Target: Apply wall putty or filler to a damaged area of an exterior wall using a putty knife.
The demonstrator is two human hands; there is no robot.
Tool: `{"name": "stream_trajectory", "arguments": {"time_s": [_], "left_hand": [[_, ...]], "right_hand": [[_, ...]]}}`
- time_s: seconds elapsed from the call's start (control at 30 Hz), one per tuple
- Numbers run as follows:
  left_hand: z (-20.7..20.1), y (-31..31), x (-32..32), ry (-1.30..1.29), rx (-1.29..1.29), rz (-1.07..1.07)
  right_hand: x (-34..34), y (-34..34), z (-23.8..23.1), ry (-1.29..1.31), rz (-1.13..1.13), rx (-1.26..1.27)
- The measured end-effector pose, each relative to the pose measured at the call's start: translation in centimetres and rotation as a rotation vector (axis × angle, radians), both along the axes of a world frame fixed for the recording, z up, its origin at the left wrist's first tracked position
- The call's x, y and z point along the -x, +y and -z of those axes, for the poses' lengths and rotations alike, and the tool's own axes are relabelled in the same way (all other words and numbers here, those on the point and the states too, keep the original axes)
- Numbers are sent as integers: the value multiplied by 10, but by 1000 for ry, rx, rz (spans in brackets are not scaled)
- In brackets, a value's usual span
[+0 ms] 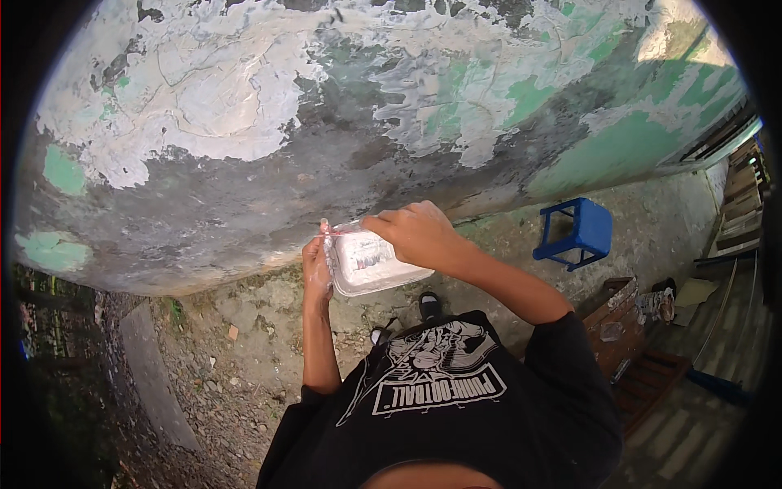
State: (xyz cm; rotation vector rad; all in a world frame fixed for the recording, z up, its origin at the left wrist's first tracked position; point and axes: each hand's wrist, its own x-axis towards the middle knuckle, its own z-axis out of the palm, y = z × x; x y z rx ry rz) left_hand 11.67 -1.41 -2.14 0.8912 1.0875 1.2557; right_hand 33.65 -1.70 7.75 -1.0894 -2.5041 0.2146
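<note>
In front of my chest is a clear, shallow rectangular plastic tub, its inside smeared white. My left hand grips the tub's left side, with white paste on its fingers and thumb. Over the far right part of the tub, my right hand is closed, its fingers bent down toward the rim. What it holds is hidden under the fingers. A thin reddish edge crosses the tub's far rim near my left thumb. Beyond both hands stands a wall with patches of white paste, grey cement and green paint.
A blue plastic stool lies on its side on the concrete to the right. Farther right are brown wooden furniture and a pale cloth-like piece. Gravel and small stones cover the ground at the left. My feet are close to the wall.
</note>
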Motion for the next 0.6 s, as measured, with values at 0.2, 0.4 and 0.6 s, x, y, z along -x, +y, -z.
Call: {"name": "stream_trajectory", "arguments": {"time_s": [0.2, 0.4, 0.6], "left_hand": [[-6, -19, 20, 4, -8, 4], [10, -42, 40, -1, -3, -67], [14, -55, 62, 168, -91, -111]], "right_hand": [[31, -15, 18, -78, -78, -138], [52, -28, 25, -130, -126, -92], [74, -37, 7, -91, -106, 6]]}}
